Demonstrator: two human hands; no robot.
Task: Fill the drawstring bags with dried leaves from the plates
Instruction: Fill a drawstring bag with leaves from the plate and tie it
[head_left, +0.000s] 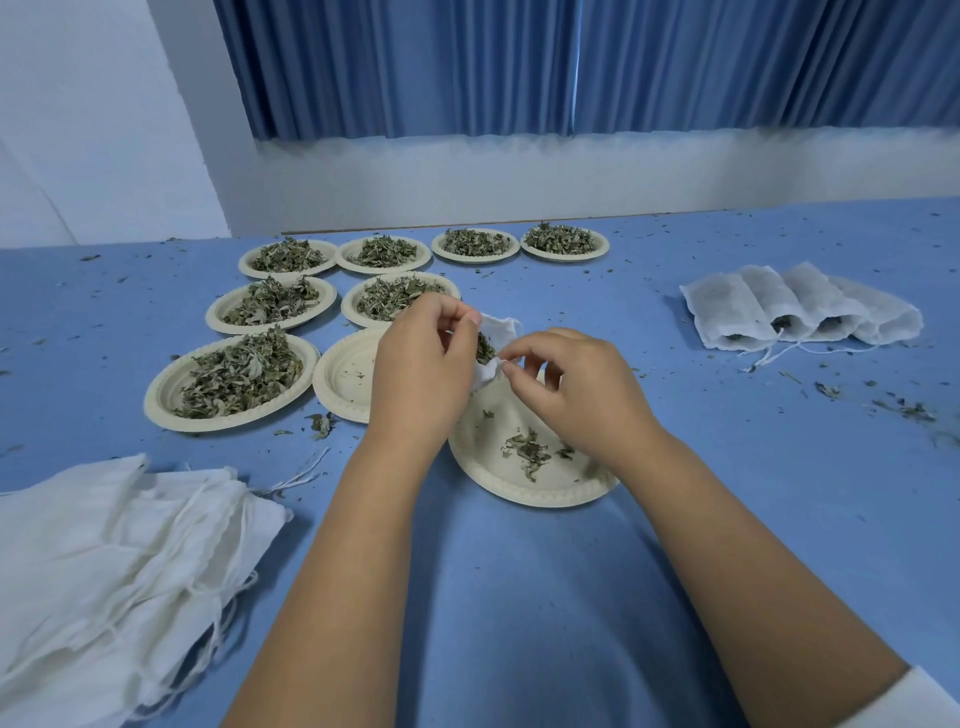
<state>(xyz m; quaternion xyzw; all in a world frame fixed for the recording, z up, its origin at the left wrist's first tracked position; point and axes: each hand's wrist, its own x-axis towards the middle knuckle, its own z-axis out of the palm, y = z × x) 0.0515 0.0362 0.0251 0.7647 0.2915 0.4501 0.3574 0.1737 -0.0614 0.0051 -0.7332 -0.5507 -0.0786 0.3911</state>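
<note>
A: Blue table (779, 467): how far are we?
B: Above the near plate (540, 496), our left hand (421, 364) and right hand (571, 384) pinch one part-filled bag (500, 328). Right of it, filled bags (800, 312); beyond, seven full plates (154, 402) remain.

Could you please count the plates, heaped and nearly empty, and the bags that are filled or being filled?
Heaped plates: 7
Nearly empty plates: 2
Filled bags on the right: 4
Bag held by left hand and right hand: 1
Total: 14
The loose pile of empty bags cannot be counted.
</note>
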